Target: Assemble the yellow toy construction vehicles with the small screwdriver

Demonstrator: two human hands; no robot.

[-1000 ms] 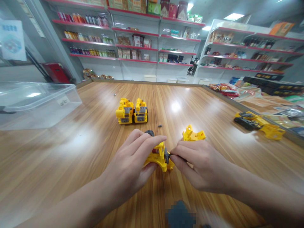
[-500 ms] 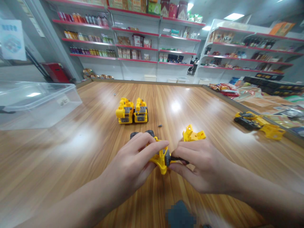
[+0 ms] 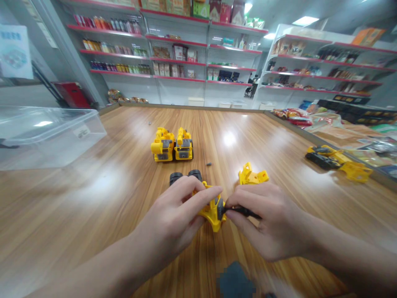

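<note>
My left hand (image 3: 178,215) is closed around a yellow toy truck body (image 3: 213,210) with black wheels (image 3: 185,177), held low over the wooden table (image 3: 93,194). My right hand (image 3: 266,221) pinches a thin black tool (image 3: 240,211) whose tip meets the truck's side. A loose yellow truck part (image 3: 252,176) lies just beyond my right hand. Two assembled yellow toy trucks (image 3: 172,145) stand side by side further back. A small dark screw (image 3: 209,164) lies between them and my hands.
A clear plastic bin (image 3: 46,134) sits at the table's left. Another yellow and black toy vehicle (image 3: 338,161) lies at the right edge, beside packaged goods (image 3: 293,116). Store shelves (image 3: 173,54) line the back wall.
The truck body has turned in my left hand, so its black wheels now show behind my fingers. My right hand slid slightly right with the tool still against the truck.
</note>
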